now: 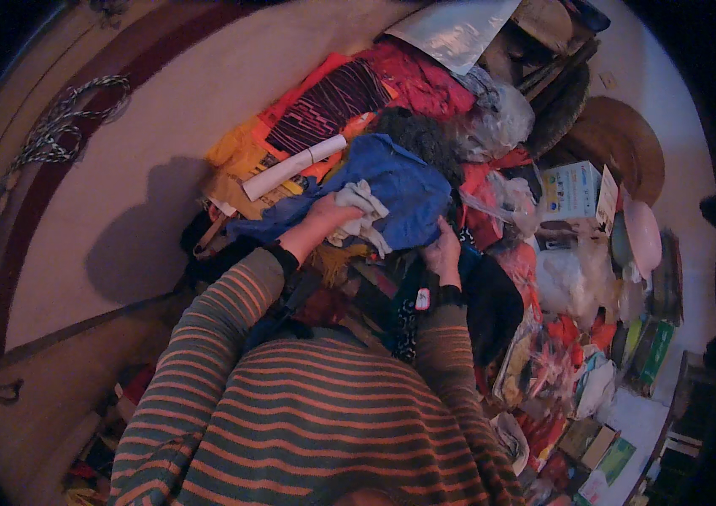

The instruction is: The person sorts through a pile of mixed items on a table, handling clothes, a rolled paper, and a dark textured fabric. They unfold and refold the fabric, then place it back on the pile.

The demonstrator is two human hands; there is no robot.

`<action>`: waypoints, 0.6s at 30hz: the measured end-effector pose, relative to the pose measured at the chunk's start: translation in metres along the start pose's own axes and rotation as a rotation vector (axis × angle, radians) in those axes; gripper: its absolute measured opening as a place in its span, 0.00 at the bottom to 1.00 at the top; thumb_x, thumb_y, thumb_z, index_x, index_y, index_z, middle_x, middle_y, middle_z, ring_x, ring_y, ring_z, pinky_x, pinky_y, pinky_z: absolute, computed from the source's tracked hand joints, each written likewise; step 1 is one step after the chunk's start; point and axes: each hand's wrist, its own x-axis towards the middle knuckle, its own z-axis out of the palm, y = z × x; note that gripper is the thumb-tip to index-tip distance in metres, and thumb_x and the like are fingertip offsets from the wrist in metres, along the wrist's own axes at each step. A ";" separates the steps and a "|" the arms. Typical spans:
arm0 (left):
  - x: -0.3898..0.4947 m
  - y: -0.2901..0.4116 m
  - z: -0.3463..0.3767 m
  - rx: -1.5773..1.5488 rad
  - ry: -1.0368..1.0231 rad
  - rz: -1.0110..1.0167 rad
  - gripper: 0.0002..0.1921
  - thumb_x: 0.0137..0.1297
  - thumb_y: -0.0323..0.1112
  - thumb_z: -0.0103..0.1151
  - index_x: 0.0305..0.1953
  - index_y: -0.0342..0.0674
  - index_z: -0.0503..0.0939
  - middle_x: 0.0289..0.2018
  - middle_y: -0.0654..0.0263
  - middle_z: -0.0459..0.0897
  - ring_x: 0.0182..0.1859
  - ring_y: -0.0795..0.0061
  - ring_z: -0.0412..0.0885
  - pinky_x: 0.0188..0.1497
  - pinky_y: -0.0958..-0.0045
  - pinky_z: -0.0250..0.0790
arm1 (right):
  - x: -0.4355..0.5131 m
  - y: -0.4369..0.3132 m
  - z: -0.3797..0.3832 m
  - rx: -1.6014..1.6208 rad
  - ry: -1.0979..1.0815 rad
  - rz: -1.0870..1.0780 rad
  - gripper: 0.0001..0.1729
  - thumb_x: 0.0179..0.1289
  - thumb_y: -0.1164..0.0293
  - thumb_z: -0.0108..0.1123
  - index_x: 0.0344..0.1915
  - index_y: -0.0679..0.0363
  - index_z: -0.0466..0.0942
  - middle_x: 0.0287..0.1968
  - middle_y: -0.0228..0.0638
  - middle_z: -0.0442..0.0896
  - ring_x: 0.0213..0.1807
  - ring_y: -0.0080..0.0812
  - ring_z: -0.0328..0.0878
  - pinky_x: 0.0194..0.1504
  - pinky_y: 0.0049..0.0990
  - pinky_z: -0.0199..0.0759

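My left hand [329, 218] is closed on a crumpled off-white cloth [364, 205], whose loose end hangs past the fingers. Beneath that cloth spreads a blue fabric item [405, 183], possibly a garment. My right hand [443, 250] grips the lower right edge of the blue fabric, thumb toward its top. A white paper roll [295, 166], with a band around it, lies beyond my left hand on a yellow printed bag [238, 164]. Dark fuzzy material [405, 136] sits behind the blue fabric. Below my hands are jumbled dark textiles and a yellow fringe [336, 262].
To the right stand a printed cardboard box [570, 193], a pink bowl [641, 237] and clear plastic bags [497, 120]. A silvery sheet [459, 31] lies at the top. At left, a coiled rope [70, 123] rests near a pale panel [162, 95] with a dark red border.
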 end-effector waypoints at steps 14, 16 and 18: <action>-0.009 0.010 -0.009 0.278 0.018 -0.022 0.30 0.49 0.45 0.65 0.51 0.34 0.73 0.46 0.58 0.79 0.49 0.64 0.76 0.53 0.68 0.66 | -0.090 -0.008 0.108 -0.883 -0.394 -0.275 0.10 0.61 0.69 0.55 0.40 0.62 0.76 0.39 0.33 0.80 0.41 0.26 0.75 0.43 0.24 0.69; -0.010 0.009 -0.010 0.266 0.016 -0.016 0.29 0.49 0.44 0.65 0.51 0.34 0.73 0.46 0.58 0.79 0.49 0.65 0.76 0.52 0.68 0.66 | -0.070 -0.002 0.094 -0.984 -0.242 -0.175 0.17 0.59 0.65 0.61 0.45 0.63 0.76 0.41 0.34 0.81 0.44 0.25 0.76 0.47 0.24 0.68; -0.012 0.009 -0.011 0.241 0.003 0.001 0.29 0.50 0.44 0.65 0.51 0.34 0.73 0.46 0.58 0.79 0.49 0.65 0.76 0.52 0.68 0.66 | -0.057 0.020 0.086 -1.066 -0.275 -0.172 0.23 0.56 0.62 0.64 0.48 0.64 0.75 0.44 0.36 0.79 0.46 0.28 0.75 0.49 0.25 0.68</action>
